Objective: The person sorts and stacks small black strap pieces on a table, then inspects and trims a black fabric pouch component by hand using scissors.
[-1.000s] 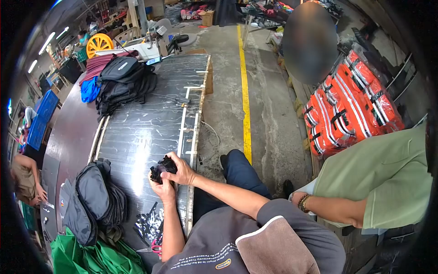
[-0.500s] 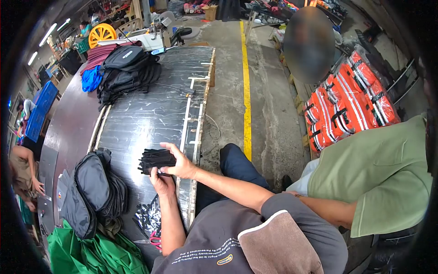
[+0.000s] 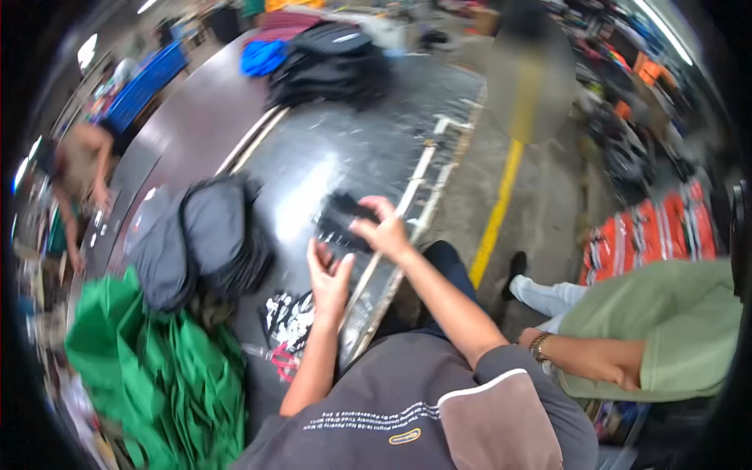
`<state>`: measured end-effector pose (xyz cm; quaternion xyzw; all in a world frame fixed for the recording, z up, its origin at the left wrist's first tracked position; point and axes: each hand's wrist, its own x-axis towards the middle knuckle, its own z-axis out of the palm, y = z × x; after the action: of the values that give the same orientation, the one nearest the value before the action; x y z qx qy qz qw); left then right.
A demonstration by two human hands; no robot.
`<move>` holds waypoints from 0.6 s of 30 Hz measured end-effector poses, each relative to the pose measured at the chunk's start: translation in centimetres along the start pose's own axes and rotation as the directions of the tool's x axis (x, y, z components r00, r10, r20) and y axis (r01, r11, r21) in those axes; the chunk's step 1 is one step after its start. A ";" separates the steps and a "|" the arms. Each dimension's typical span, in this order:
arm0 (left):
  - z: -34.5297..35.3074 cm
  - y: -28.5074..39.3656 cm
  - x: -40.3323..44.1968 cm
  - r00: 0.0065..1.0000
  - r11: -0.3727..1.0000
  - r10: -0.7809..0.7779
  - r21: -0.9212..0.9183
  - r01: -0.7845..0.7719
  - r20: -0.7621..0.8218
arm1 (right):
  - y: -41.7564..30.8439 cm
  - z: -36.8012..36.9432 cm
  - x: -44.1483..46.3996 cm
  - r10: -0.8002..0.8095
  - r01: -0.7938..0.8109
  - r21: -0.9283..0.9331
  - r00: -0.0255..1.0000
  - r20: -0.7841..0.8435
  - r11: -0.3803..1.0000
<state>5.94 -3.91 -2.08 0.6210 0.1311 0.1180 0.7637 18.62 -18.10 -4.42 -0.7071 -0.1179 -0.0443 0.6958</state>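
A small bundle of black strips point(image 3: 343, 222) is over the black tabletop, blurred by motion. My right hand point(image 3: 382, 232) grips its right side between thumb and fingers. Just below the bundle, my left hand point(image 3: 330, 280) has its thumb and fingers apart with nothing between them. A loose pile of black and white strips point(image 3: 288, 319) lies left of my left forearm, with red-handled scissors point(image 3: 282, 360) beside it.
Dark grey bag pieces point(image 3: 215, 227) are stacked at left, above green fabric point(image 3: 168, 376). Black bags point(image 3: 333, 66) sit at the table's far end. A person in a green shirt point(image 3: 650, 329) is at right, near orange packs point(image 3: 650, 235). Another person point(image 3: 86, 160) is far left.
The view has swung, shifting the table right in the picture. My left hand has come off the bundle and opened, while my right hand keeps hold of it.
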 end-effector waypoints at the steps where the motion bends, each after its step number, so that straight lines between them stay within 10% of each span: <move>1: -0.9 0.8 -1.5 0.998 0.994 0.054 0.095 -0.051 -0.026 | 0.4 0.3 1.7 0.012 -0.013 -0.023 0.999 -0.050 1.000; 3: -3.1 3.6 -4.2 0.999 0.997 0.023 -0.070 -0.020 0.042 | -0.2 0.7 5.6 0.111 -0.107 0.065 0.992 -0.068 0.992; 7: -9.2 5.7 -9.1 0.969 0.935 0.174 0.338 -0.106 -0.177 | -3.0 2.6 11.7 0.133 -0.135 -0.018 0.987 -0.086 0.991; 9: -11.7 6.9 -11.4 0.926 0.846 0.188 0.533 0.016 -0.327 | -0.5 2.7 14.6 0.149 -0.142 -0.337 0.989 -0.005 0.931; 11: -14.5 6.3 -13.3 0.907 0.541 0.307 0.837 0.082 -0.288 | -0.7 3.5 14.0 0.097 -0.092 -0.860 0.994 -0.050 0.503; 14: -16.2 3.8 -14.7 0.898 0.268 0.370 0.953 0.142 -0.237 | 1.1 3.8 13.5 -0.142 -0.014 -0.800 0.982 -0.124 0.599; 18: -13.9 3.3 -14.4 0.892 0.305 0.303 0.921 0.243 -0.335 | -3.6 4.5 6.9 -0.517 0.504 -0.538 0.844 0.141 0.676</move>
<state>-12.41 4.59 -0.74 0.9059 0.3357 0.1725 0.1923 23.99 -12.94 0.51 -0.8159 -0.2843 -0.2768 0.4205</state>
